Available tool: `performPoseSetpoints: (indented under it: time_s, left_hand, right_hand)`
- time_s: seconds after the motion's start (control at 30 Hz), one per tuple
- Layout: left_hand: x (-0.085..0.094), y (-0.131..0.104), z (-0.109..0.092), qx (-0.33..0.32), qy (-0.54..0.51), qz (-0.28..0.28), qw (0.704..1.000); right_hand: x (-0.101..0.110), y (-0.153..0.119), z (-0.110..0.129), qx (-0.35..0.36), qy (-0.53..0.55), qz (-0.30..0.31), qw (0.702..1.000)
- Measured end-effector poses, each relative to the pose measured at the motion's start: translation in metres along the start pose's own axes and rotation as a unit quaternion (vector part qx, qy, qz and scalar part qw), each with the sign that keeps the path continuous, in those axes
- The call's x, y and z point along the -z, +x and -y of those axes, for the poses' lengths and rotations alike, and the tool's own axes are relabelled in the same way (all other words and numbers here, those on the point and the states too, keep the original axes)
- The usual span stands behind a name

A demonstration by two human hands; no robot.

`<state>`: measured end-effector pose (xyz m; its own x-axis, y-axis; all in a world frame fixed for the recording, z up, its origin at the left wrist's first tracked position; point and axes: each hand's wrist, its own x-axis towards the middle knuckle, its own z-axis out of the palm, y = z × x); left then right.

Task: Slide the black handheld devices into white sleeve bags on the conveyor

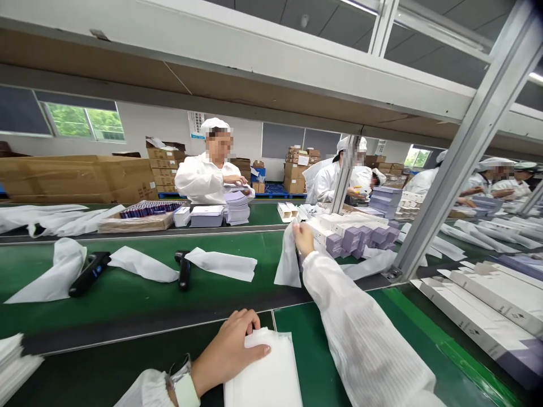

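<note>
My left hand [231, 353] grips the top edge of a stack of thin white sleeves [271, 379] at the bottom middle, thumb lying on top and fingers curled at the far side. My right hand [304, 239] reaches forward over the green conveyor belt [237, 240] and pinches the top of a soft white sleeve [288, 264], which hangs down to the belt. Left of it on the belt lie two black handheld devices [90, 274], each touching a loose white sleeve [223, 263]. Whether anything is inside the pinched sleeve, I cannot tell.
White and lilac boxes [352, 234] are piled right of my right hand. A slanted metal post [456, 141] rises at the right, near flat cartons [487, 328]. Overhead runs a shelf beam [254, 56]. Co-workers in white, one facing me [207, 175], work across the belt.
</note>
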<state>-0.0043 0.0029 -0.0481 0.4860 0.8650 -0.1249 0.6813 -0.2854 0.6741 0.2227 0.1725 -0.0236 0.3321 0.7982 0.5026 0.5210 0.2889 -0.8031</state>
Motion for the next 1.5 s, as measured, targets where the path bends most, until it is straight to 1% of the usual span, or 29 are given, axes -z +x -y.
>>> performPoseSetpoints:
  time_s: [0.03, 0.1, 0.13, 0.17, 0.2, 0.23, 0.3, 0.33, 0.37, 0.4, 0.43, 0.47, 0.5, 0.57, 0.63, 0.67, 0.73, 0.83, 0.87, 0.9, 0.93, 1.0, 1.03, 1.1, 1.17, 1.23, 1.3, 1.4, 1.5]
  left_hand:
    - [0.003, 0.001, 0.001, 0.009, -0.006, 0.011, 1.000]
    - [0.010, 0.002, 0.001, 0.020, -0.021, 0.039, 0.999]
    - [0.012, 0.002, 0.001, 0.021, -0.027, 0.049, 0.998]
    - [0.014, 0.003, 0.001, 0.019, -0.030, 0.053, 0.998]
    - [0.014, 0.003, 0.002, 0.016, -0.030, 0.050, 0.998]
    - [0.013, 0.004, 0.003, 0.012, -0.030, 0.041, 0.999]
    - [0.009, 0.005, 0.006, 0.003, -0.036, 0.012, 0.999]
    - [0.006, 0.006, 0.007, -0.004, -0.044, 0.000, 0.999]
    - [0.004, 0.006, 0.009, -0.013, -0.055, -0.008, 0.998]
    - [0.001, 0.007, 0.011, -0.021, -0.065, -0.014, 0.998]
    - [0.000, 0.007, 0.013, -0.027, -0.073, -0.019, 0.997]
    - [-0.001, 0.007, 0.014, -0.030, -0.077, -0.025, 0.996]
    - [-0.002, 0.007, 0.015, -0.029, -0.080, -0.034, 0.996]
    - [-0.002, 0.007, 0.016, -0.026, -0.079, -0.059, 0.995]
    - [-0.001, 0.007, 0.015, -0.026, -0.073, -0.076, 0.994]
    - [0.000, 0.006, 0.013, -0.025, -0.065, -0.081, 0.994]
    - [0.001, 0.005, 0.011, -0.022, -0.043, -0.091, 0.995]
    - [0.002, 0.001, 0.008, -0.025, 0.014, -0.126, 0.992]
    - [0.001, 0.000, 0.009, -0.040, 0.042, -0.136, 0.989]
    - [0.000, -0.001, 0.009, -0.068, 0.076, -0.144, 0.984]
    - [-0.002, -0.002, 0.011, -0.106, 0.119, -0.157, 0.975]
    - [-0.006, -0.003, 0.014, -0.189, 0.219, -0.192, 0.938]
    - [-0.008, -0.004, 0.015, -0.221, 0.269, -0.210, 0.914]
    - [-0.011, -0.005, 0.017, -0.254, 0.349, -0.226, 0.873]
    - [-0.012, -0.005, 0.017, -0.265, 0.388, -0.221, 0.855]
    - [-0.011, -0.005, 0.017, -0.267, 0.391, -0.223, 0.852]
    - [-0.010, -0.004, 0.017, -0.257, 0.372, -0.235, 0.860]
    - [-0.007, -0.004, 0.016, -0.231, 0.341, -0.245, 0.878]
    - [-0.002, -0.006, 0.010, -0.191, 0.298, -0.236, 0.905]
  right_hand:
    - [-0.007, -0.003, -0.005, 0.008, -0.010, -0.001, 1.000]
    - [-0.022, -0.015, -0.007, 0.057, -0.070, 0.000, 0.996]
    - [-0.030, -0.023, -0.004, 0.094, -0.107, 0.016, 0.990]
    - [-0.039, -0.032, 0.002, 0.135, -0.140, 0.049, 0.980]
    - [-0.048, -0.041, 0.011, 0.177, -0.161, 0.102, 0.965]
    - [-0.059, -0.051, 0.020, 0.216, -0.165, 0.171, 0.947]
    - [-0.083, -0.070, 0.040, 0.272, -0.133, 0.311, 0.901]
    - [-0.097, -0.080, 0.049, 0.293, -0.119, 0.365, 0.876]
    - [-0.110, -0.088, 0.057, 0.306, -0.113, 0.406, 0.854]
    - [-0.124, -0.096, 0.063, 0.309, -0.119, 0.430, 0.840]
    - [-0.136, -0.102, 0.067, 0.302, -0.133, 0.441, 0.835]
    - [-0.147, -0.106, 0.069, 0.287, -0.150, 0.440, 0.837]
    - [-0.156, -0.108, 0.070, 0.262, -0.160, 0.432, 0.848]
    - [-0.167, -0.108, 0.066, 0.208, -0.156, 0.400, 0.879]
    - [-0.171, -0.104, 0.058, 0.139, -0.095, 0.372, 0.913]
    - [-0.170, -0.101, 0.054, 0.099, -0.053, 0.361, 0.926]
    - [-0.165, -0.094, 0.047, 0.025, 0.025, 0.346, 0.938]
    - [-0.145, -0.084, 0.045, -0.055, 0.110, 0.331, 0.936]
    - [-0.133, -0.081, 0.047, -0.082, 0.166, 0.328, 0.926]
    - [-0.118, -0.078, 0.050, -0.108, 0.238, 0.328, 0.908]
    - [-0.101, -0.076, 0.054, -0.126, 0.315, 0.333, 0.880]
    - [-0.064, -0.073, 0.061, -0.135, 0.433, 0.359, 0.816]
    - [-0.046, -0.073, 0.064, -0.128, 0.454, 0.379, 0.796]
    - [-0.015, -0.076, 0.067, -0.117, 0.452, 0.412, 0.783]
    - [0.005, -0.084, 0.067, -0.117, 0.431, 0.424, 0.788]
    - [0.013, -0.093, 0.064, -0.121, 0.412, 0.421, 0.799]
    - [0.012, -0.102, 0.063, -0.129, 0.394, 0.410, 0.812]
    - [0.007, -0.111, 0.063, -0.144, 0.369, 0.393, 0.830]
    - [0.002, -0.115, 0.064, -0.161, 0.357, 0.386, 0.835]
